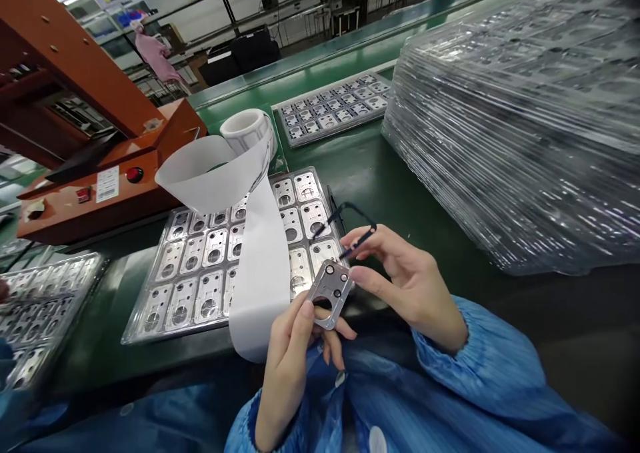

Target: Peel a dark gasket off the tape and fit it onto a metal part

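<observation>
My left hand (295, 340) pinches a small grey metal plate (331, 293) with round holes, held tilted in front of my chest. My right hand (400, 280) is closed on black tweezers (356, 245), their tips just above the plate's upper edge, and its thumb rests against the plate's right side. A thin black gasket loop (345, 214) hangs off the tweezers. Behind my hands lies a clear tray (150, 320) filled with several similar metal plates. A white paper strip (260, 266) runs from a roll (249, 130) down over that tray toward my left hand.
A tall stack of clear plastic trays (515, 126) fills the right side. Another filled tray (333, 110) lies farther back on the green belt (380, 180), and one more (35, 306) at the left edge. An orange machine (85, 106) stands at the left.
</observation>
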Demonstrator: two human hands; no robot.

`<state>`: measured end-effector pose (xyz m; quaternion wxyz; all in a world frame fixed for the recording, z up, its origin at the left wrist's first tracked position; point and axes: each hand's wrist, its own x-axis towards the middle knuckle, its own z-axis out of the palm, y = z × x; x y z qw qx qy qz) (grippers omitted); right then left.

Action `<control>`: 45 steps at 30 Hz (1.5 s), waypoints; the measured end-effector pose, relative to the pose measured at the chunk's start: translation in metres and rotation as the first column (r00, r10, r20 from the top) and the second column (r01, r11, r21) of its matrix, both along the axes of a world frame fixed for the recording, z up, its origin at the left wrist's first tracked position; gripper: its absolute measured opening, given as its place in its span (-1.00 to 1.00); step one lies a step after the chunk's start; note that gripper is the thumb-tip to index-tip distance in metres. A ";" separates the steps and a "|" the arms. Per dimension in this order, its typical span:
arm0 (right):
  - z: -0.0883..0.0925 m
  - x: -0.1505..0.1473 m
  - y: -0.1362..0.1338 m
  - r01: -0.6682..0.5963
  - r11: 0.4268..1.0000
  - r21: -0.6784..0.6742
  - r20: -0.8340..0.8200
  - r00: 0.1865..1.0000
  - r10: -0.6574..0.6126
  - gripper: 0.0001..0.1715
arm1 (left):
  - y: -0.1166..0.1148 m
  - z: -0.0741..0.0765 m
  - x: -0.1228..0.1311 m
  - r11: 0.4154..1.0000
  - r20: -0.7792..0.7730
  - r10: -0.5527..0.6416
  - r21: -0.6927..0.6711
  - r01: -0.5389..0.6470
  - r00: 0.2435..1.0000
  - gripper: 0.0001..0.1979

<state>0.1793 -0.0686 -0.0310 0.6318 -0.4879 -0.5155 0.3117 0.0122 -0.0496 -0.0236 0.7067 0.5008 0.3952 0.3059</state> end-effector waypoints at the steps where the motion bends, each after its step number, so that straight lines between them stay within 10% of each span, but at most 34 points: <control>1: 0.000 0.001 -0.002 -0.010 1.000 0.004 -0.002 1.000 0.010 -0.97 | 0.000 -0.001 0.001 1.000 0.002 0.015 0.003 -0.015 1.000 -0.65; 9: -0.004 -0.010 -0.009 -0.174 0.981 -0.092 -0.049 0.984 0.170 -0.89 | 0.002 -0.003 0.000 0.996 0.088 0.040 -0.087 -0.033 0.995 -0.75; 45: -0.009 -0.016 -0.006 -0.012 1.000 -0.023 0.175 0.984 0.016 -0.91 | 0.007 -0.012 -0.012 0.983 0.186 0.033 -0.185 0.002 0.982 -0.74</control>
